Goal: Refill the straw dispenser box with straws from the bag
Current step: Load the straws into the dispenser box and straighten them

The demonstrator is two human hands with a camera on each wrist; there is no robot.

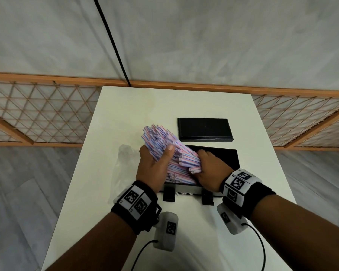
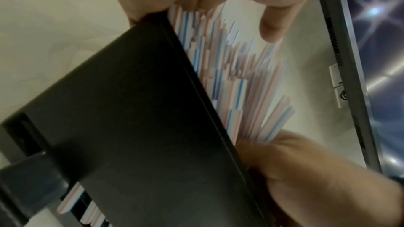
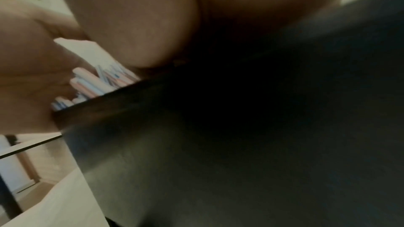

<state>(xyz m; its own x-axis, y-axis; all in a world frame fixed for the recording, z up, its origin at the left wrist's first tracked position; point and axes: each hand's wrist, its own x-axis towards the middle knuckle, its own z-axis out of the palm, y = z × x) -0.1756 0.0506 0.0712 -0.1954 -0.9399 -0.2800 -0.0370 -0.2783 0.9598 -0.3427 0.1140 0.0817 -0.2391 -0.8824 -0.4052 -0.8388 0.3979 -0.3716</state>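
1. Black plastic straw dispenser box (image 1: pixel 228 157): near the front of the white tabletop (image 1: pixel 137 106), toward its right edge, lid off, two black feet at its near face. A few striped straws show in the dispensing slot in the left wrist view.

2. Bundle of thin white paper straws with pink and blue stripes (image 1: pixel 170 151): lies slanted, lower ends inside the box's left half, upper ends fanned out past the box's far-left corner, ends uneven.

3. Left hand (image 1: pixel 155 163): fingers and thumb curled round the bundle at mid-length, gripping it.

4. Right hand (image 1: pixel 209 169): over the box opening, fingers curled against the bundle's lower ends; whether it grips or only presses them cannot be told.

5. Clear crumpled plastic bag (image 1: pixel 123 159): flat on the tabletop just left of the left hand, apparently emptied.

6. Flat black rectangular lid (image 1: pixel 205 129): beyond the box, toward the far right.

Risks, as judged: the bundle sits crosswise; released so, straws would likely jam aslant, spill over the left wall, or roll toward the tabletop's left edge. Pressing down hard may crush or kink paper straws. Protruding ends would stop the lid seating.
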